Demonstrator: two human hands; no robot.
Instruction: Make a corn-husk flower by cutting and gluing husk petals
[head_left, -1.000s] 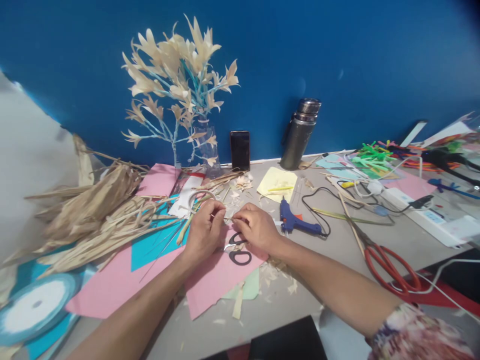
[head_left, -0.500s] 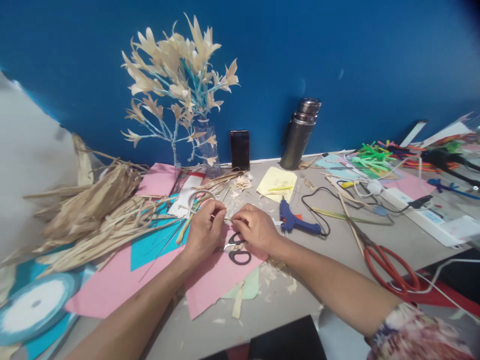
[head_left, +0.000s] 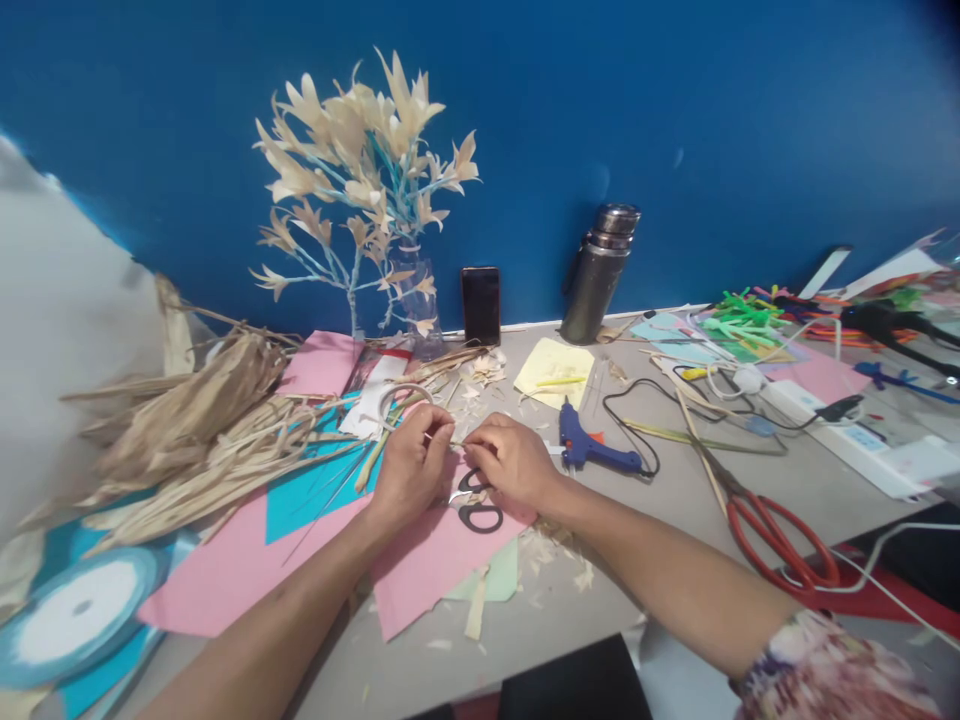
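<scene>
My left hand [head_left: 412, 465] and my right hand [head_left: 510, 465] face each other above a sheet of pink paper [head_left: 409, 590], fingertips pinched close together. Between them shows something thin and pale, too small to make out. Black-handled scissors [head_left: 481, 518] lie on the paper just under my right hand, partly covered by it. Behind my left hand is a pale ring-shaped roll [head_left: 385, 402], partly hidden by the fingers. Pale scraps [head_left: 487, 368] lie scattered beyond the fingertips.
A blue glue gun [head_left: 596, 450] lies right of my hands, near yellow paper [head_left: 551, 365]. Red-handled scissors [head_left: 784, 540] and a power strip [head_left: 832, 430] are farther right. Dried husks [head_left: 202, 420] and a ribbon spool [head_left: 75, 620] fill the left. Husk flowers [head_left: 375, 140], a phone [head_left: 481, 305] and a flask [head_left: 600, 275] stand behind.
The view has shifted slightly, so things at the back sit a little lower. Both hands keep their pinch in nearly the same place.
</scene>
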